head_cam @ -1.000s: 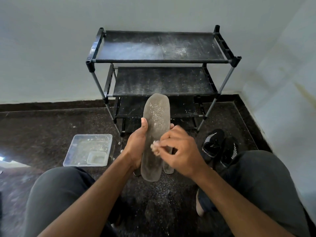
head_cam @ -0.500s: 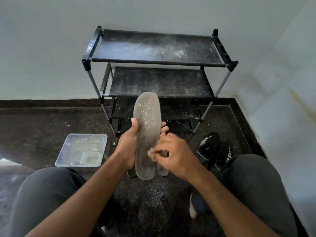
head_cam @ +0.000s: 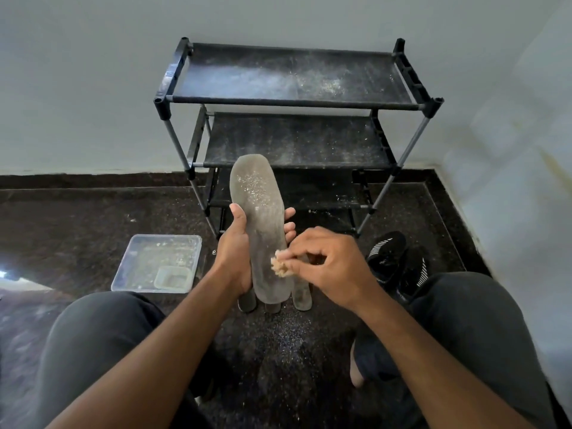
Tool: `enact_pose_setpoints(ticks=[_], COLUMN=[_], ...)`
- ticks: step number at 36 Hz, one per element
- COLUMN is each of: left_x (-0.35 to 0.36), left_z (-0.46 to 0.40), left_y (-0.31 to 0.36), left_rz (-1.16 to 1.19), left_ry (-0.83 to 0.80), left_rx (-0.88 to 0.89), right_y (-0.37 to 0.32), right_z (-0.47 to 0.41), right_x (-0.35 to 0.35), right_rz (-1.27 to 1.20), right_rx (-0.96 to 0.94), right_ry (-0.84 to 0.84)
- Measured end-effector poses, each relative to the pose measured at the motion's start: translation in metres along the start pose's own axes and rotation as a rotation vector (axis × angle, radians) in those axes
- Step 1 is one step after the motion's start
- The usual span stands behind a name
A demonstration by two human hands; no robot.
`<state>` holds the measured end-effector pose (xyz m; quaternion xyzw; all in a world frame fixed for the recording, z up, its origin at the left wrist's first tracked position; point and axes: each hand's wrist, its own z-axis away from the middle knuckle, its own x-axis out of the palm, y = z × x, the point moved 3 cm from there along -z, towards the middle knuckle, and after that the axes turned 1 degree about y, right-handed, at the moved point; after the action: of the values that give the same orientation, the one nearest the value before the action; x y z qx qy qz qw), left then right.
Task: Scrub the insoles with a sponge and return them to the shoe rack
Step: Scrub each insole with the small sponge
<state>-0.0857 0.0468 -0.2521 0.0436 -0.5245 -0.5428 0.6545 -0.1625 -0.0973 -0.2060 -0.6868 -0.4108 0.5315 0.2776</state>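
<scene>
Insole (head_cam: 261, 224), grey and speckled with pale grit near its toe, held upright in front of the shoe rack (head_cam: 294, 103), heel end down toward the floor. Left hand (head_cam: 238, 252) wraps it from the side, thumb on the face and fingers curled behind. Right hand (head_cam: 328, 267) pinches a small tan sponge scrap (head_cam: 280, 266) between thumb and fingertips, pressed to the insole's lower right edge. More insoles (head_cam: 301, 294) lie on the dark floor just behind and below the held one, partly hidden. Clear plastic tray (head_cam: 158, 261) with a small tub inside sits on the floor to the left; pair of black shoes (head_cam: 393, 261) to the right, near the knee. Risks, as judged: the sponge scrap is small and crumbly and could shed or slip out of the pinch under hard scrubbing; the insole looks flexible and may buckle if pressed above the supporting fingers; loosened grit will fall onto the insoles below. Room: rack shelves are bare but dusty, so a cleaned insole could pick dirt up again. Wall closes the right side; the open floor between the knees and the rack is narrow.
</scene>
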Motion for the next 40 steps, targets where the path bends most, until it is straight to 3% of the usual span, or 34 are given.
enact_pose_setpoints(ticks=[2, 4, 8, 11, 14, 17, 20, 22, 25, 27, 30, 33, 37, 40], left_x=[0.001, 0.001, -0.004, -0.002, 0.006, 0.009, 0.004, 0.002, 0.0, -0.002, -0.004, -0.003, 0.003, 0.005], left_z=[0.001, 0.0, -0.005, -0.005, -0.002, 0.0, -0.001, -0.002, -0.004, -0.005, -0.006, -0.005, -0.004, -0.005], left_y=[-0.002, -0.001, 0.003, 0.001, -0.003, -0.002, 0.0, 0.001, 0.001, 0.001, 0.002, 0.001, -0.002, -0.004], left_rz=[0.022, 0.055, 0.086, 0.061, 0.039, 0.059, 0.071, 0.072, 0.065, 0.061, 0.031, 0.002, -0.022, -0.001], left_ry=[-0.015, 0.002, 0.024, -0.016, -0.037, -0.061, -0.064, -0.076, -0.082, -0.057, -0.026, -0.025, -0.024, -0.006], left_rx=[-0.019, -0.011, 0.001, -0.024, -0.034, -0.049, -0.055, -0.047, -0.028, -0.01, 0.01, -0.006, -0.021, -0.033], right_y=[0.004, 0.009, 0.006, 0.001, 0.004, 0.007, 0.006, 0.001, 0.005, 0.009, 0.003, -0.008, 0.002, 0.01], right_z=[-0.002, 0.0, 0.008, 0.004, 0.001, 0.005, 0.008, 0.006, 0.003, 0.005, 0.012, 0.009, 0.002, 0.009], right_x=[0.003, 0.014, 0.024, 0.013, 0.013, 0.024, 0.023, 0.017, 0.014, 0.02, 0.028, 0.018, 0.012, 0.03], right_rz=[0.169, 0.258, 0.05, -0.092, 0.17, 0.24, 0.049, -0.056, 0.121, 0.224, 0.046, -0.192, 0.164, 0.275], right_rx=[-0.038, -0.018, 0.074, 0.078, -0.031, -0.023, 0.098, 0.118, 0.07, 0.091, 0.152, 0.157, 0.016, 0.018], right_ry=[0.07, -0.032, -0.264, -0.114, 0.066, -0.05, -0.217, -0.148, -0.009, -0.088, -0.302, -0.189, 0.093, -0.048])
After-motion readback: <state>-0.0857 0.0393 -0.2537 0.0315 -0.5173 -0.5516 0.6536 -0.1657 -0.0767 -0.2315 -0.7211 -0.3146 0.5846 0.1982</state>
